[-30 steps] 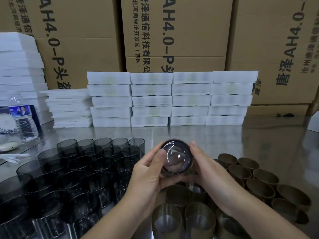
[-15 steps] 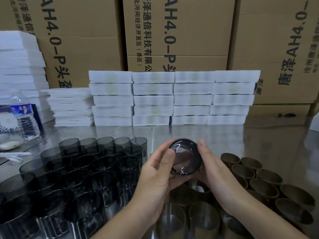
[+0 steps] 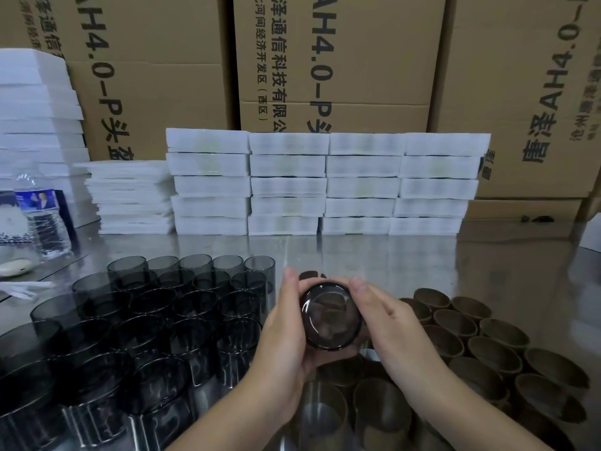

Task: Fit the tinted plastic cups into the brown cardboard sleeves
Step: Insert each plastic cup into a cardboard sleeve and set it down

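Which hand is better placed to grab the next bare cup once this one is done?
Left, probably. The left hand sits beside the tinted cups; the right hand is by the empty sleeves. Both grip the held cup.

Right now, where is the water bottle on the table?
In the head view the water bottle stands at the far left, behind the dark cups and left of the low white foam stack.

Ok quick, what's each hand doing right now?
Left hand: curled round the tinted cup, holding it.
Right hand: holding the same cup from the other side.
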Motion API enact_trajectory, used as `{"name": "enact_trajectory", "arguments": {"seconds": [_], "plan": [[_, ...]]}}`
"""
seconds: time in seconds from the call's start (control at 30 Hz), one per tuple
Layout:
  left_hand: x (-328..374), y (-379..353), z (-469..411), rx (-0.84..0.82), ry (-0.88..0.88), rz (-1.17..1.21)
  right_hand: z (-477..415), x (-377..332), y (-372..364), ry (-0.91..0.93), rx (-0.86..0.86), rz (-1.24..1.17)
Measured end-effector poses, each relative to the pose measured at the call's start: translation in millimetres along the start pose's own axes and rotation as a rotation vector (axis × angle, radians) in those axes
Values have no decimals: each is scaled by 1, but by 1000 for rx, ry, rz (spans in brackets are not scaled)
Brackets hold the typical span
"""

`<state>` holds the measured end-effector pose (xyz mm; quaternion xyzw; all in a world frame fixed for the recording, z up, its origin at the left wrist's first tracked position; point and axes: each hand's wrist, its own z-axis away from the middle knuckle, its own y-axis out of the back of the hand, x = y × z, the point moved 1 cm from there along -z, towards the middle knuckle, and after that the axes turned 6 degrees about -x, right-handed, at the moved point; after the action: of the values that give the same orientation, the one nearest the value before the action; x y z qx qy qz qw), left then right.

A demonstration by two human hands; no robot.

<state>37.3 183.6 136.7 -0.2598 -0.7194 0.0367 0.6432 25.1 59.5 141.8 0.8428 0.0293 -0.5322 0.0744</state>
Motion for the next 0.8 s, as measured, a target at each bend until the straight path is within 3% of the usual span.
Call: {"name": "enact_trajectory", "arguments": {"seconds": [0.27, 0.57, 0.8], "plan": [[2, -1, 0, 99, 0, -11, 0, 2, -3, -21, -13, -33], [1, -1, 0, 204, -25, -40, 1, 6, -5, -163, -16, -107], [3, -1, 1, 228, -34, -52, 1, 5, -5, -238, -10, -16]]}}
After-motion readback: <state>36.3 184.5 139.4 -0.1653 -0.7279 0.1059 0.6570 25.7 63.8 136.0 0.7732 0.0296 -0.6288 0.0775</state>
